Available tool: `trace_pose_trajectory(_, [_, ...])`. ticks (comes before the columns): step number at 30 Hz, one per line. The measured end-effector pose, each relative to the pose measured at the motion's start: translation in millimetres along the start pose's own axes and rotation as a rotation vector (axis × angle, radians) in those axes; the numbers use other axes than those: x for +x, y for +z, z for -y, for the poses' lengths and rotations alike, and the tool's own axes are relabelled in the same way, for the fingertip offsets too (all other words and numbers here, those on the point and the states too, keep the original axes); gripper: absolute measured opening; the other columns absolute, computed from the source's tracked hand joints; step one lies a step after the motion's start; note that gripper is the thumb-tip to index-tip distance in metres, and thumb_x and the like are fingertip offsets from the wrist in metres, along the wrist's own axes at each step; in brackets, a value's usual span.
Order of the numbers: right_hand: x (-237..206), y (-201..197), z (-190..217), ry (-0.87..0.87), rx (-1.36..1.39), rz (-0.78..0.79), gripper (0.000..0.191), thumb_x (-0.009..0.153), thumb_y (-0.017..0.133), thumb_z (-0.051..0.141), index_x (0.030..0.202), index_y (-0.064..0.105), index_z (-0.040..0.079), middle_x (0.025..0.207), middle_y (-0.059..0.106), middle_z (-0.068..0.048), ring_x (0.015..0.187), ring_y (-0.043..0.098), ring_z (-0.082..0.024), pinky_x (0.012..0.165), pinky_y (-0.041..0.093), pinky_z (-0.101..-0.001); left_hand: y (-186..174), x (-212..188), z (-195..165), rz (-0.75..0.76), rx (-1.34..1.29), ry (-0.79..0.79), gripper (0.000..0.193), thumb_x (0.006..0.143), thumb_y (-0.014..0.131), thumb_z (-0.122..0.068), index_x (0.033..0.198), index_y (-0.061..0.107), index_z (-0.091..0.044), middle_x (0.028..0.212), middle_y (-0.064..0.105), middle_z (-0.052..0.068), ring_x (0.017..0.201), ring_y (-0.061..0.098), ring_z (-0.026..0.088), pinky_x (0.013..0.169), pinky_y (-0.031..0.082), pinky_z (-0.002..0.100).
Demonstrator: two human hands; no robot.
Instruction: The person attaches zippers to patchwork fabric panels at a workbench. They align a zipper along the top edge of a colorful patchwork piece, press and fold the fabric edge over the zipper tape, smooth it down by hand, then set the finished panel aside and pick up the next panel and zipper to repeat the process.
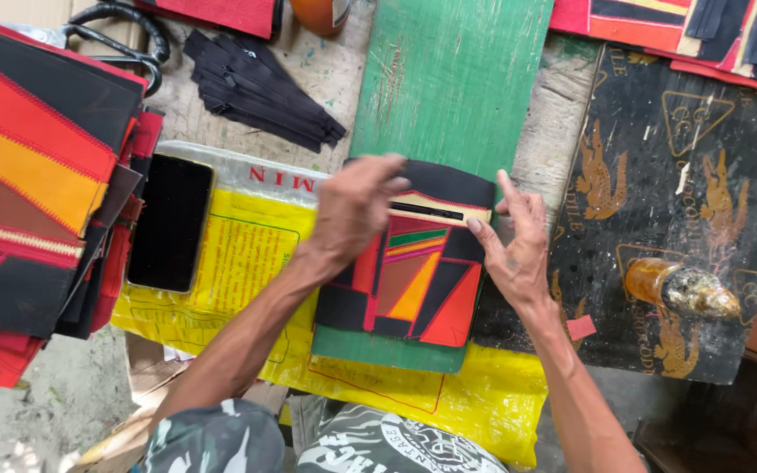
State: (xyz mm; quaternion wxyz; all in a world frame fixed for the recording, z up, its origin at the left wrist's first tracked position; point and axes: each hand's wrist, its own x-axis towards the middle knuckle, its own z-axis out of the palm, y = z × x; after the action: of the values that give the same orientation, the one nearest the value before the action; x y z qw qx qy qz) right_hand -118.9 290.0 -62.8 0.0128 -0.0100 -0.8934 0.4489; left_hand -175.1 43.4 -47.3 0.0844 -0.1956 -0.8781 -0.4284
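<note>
Left hand [354, 208] covers patchwork pouch [418, 280] top-left; right hand [519, 250] at edge.

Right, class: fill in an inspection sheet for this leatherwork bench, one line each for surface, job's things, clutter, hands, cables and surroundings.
Surface: green board on a yellow plastic sack, beside a black printed sheet.
Job's things: patchwork pouch, black with red, orange and green panels, flat on the board, zip near its top.
Clutter: black zips, scissors, dark phone, patchwork stack, amber bottle.
Hands: left hand presses the pouch's top edge; right hand touches its right edge.
Cables: nothing seen.
Surroundings: more patchwork pieces at top right; grey floor below.
</note>
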Motion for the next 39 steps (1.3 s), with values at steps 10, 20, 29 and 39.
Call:
trace_pose_trajectory(10, [18, -20, -9, 0.227, 0.732, 0.194, 0.022, 0.098, 0.07, 0.006, 0.111, 0.052, 0.005, 0.104, 0.064, -0.002, 0.092, 0.061, -0.007, 0.08, 0.053, -0.0232, -54, -14, 22, 0.175, -0.105, -0.198, 0.045, 0.076, 0.088, -0.011, 0.11, 0.06, 0.002, 0.097, 0.058, 0.012, 0.082, 0.061, 0.023, 0.07, 0.053, 0.037])
trace_pose_trajectory(20, [8, -67, 71, 0.183, 0.082, 0.292, 0.071, 0.081, 0.081, -0.001, 0.143, 0.048, 0.007, 0.102, 0.072, -0.014, 0.092, 0.069, -0.023, 0.077, 0.057, -0.0315, -66, 4, -27, 0.25, -0.448, -0.284, 0.031, 0.082, 0.062, 0.017, 0.104, 0.055, -0.003, 0.092, 0.066, 0.003, 0.095, 0.069, 0.007, 0.081, 0.062, 0.023])
trace_pose_trajectory(29, [-24, -82, 81, -0.649, -0.253, -0.235, 0.021, 0.082, 0.075, -0.01, 0.1, 0.069, 0.001, 0.111, 0.074, -0.013, 0.109, 0.07, -0.03, 0.098, 0.056, -0.0398, -105, 5, -51, 0.154, 0.085, 0.352, 0.034, 0.068, 0.069, 0.012, 0.099, 0.065, -0.002, 0.114, 0.074, 0.011, 0.112, 0.067, 0.034, 0.099, 0.049, 0.046])
trace_pose_trajectory(39, [-34, -21, 9, 0.085, 0.091, -0.129, 0.022, 0.088, 0.079, 0.005, 0.106, 0.066, 0.004, 0.106, 0.063, -0.006, 0.092, 0.065, -0.02, 0.086, 0.053, -0.0335, -29, -31, -12, 0.06, -0.03, -0.054, 0.019, 0.086, 0.082, -0.012, 0.098, 0.068, -0.005, 0.102, 0.07, 0.009, 0.1, 0.065, 0.029, 0.091, 0.05, 0.042])
